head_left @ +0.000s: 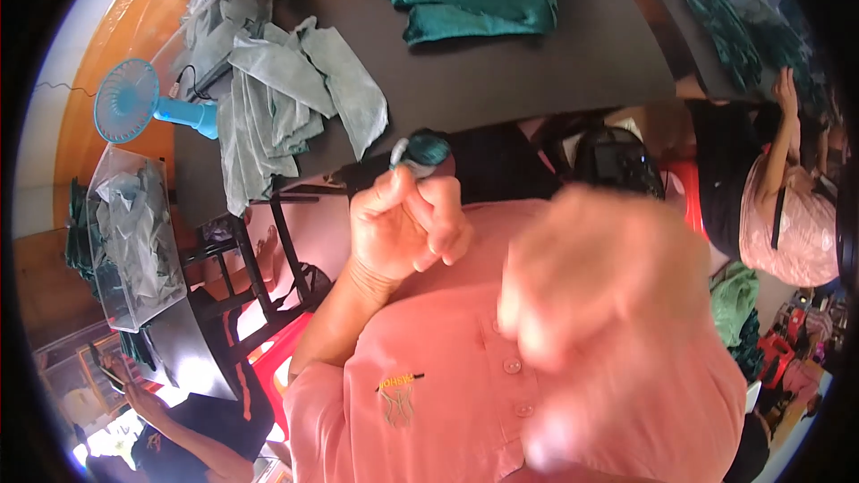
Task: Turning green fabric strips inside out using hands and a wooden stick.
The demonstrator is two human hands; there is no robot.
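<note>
My left hand (404, 225) is raised in front of my pink shirt (447, 367), fingers curled. Its thumb and fingertips pinch a small round teal object with a pale edge (420, 150). My right hand (608, 291) is close to the camera and heavily blurred by motion. It hangs over my chest to the right of the left hand, and its fingers cannot be made out. Nothing is visible in it.
A dark table (528, 72) carries a heap of grey-green cloths (286, 89), folded teal cloths (474, 0) and a small blue fan (134, 103). A clear bin of cloths (134, 241) stands at left. Another person in pink (787, 206) sits at right, and a third person (179, 438) at lower left.
</note>
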